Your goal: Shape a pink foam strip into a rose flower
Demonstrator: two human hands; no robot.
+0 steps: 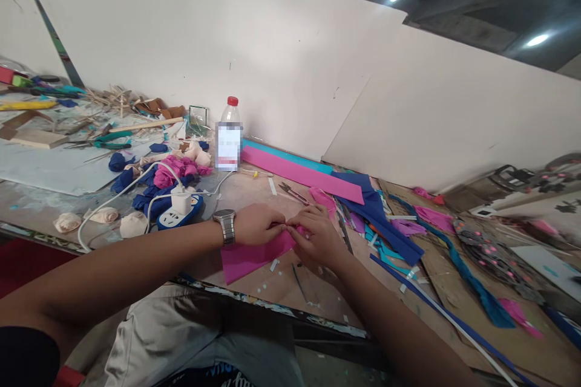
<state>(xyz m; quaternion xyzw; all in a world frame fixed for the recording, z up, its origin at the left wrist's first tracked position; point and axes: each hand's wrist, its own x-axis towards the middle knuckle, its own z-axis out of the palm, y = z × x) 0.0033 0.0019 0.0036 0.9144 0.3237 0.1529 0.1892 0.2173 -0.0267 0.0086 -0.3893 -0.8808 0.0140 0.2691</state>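
Note:
A piece of magenta crepe-like paper (256, 259) lies between my hands near the table's front edge, its free part spreading to the left. My left hand (259, 224), with a metal watch on the wrist, pinches the paper's upper edge between thumb and fingers. Facing it, my right hand (318, 236) closes on the right end of the same paper, and the fingertips of both hands meet there. The exact fold under the fingers is hidden. Behind the hands lie a pair of scissors (294, 192) and a long pink paper strip (304, 175).
A red-capped bottle (232, 112) stands by the white wall. Left of my hands are a power strip (179, 213) with a white cable and a heap of rolled paper flowers (175, 170). Blue paper (385, 217) and scraps lie to the right. Green-handled pliers (111, 140) rest farther left.

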